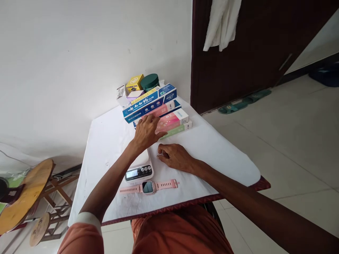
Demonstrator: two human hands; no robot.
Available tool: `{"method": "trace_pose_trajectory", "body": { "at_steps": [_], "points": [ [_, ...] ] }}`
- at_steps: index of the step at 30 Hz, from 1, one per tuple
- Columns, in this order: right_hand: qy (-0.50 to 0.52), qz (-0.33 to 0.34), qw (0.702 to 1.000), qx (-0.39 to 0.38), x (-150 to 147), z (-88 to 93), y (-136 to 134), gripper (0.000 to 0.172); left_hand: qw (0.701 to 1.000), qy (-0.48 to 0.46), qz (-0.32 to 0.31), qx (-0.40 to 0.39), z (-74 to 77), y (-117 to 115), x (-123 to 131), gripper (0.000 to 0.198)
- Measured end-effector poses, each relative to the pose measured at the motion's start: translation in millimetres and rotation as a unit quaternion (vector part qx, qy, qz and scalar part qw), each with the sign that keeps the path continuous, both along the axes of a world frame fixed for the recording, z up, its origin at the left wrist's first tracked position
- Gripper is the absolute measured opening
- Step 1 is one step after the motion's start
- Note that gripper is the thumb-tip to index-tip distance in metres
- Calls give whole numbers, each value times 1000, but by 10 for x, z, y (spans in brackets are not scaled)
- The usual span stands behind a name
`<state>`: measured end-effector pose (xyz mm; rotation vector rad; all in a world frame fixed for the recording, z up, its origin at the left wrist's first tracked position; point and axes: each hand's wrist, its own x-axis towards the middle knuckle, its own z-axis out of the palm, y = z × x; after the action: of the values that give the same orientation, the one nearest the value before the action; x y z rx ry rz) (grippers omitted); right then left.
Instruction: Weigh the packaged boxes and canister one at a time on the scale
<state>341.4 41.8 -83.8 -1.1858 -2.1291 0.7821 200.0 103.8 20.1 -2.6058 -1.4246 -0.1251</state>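
My left hand [147, 131] reaches over a small white digital scale [139, 168] and rests its fingers on a row of long boxes, touching a pink box [171, 121] next to blue toothpaste boxes [150, 104]. Whether it grips a box I cannot make out. My right hand [174, 157] lies on the white table cover [106, 141] just right of the scale, fingers curled under, nothing visible in them. The scale's display shows lit digits. A pink smartwatch [148, 187] lies flat in front of the scale.
Behind the boxes sit a yellow box [134, 83], a dark green jar [149, 82] and a purple box [134, 94] by the wall. Wooden stools [26, 197] stand at left. A dark door [251, 53] with a hanging white cloth and green slippers [243, 100] are at right.
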Motion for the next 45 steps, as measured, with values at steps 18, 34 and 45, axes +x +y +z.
{"method": "trace_pose_trajectory", "body": {
  "at_steps": [18,34,45],
  "points": [
    [19,-2,1000,-14,6,-61,18,4,998,-46,40,-25,524,897,-204,79],
    [89,-2,995,-47,45,2,14,8,992,-123,16,29,788,332,-457,53],
    [231,-43,957,-168,85,16,38,30,981,-137,54,-124,342,-881,-1441,47]
  ]
}}
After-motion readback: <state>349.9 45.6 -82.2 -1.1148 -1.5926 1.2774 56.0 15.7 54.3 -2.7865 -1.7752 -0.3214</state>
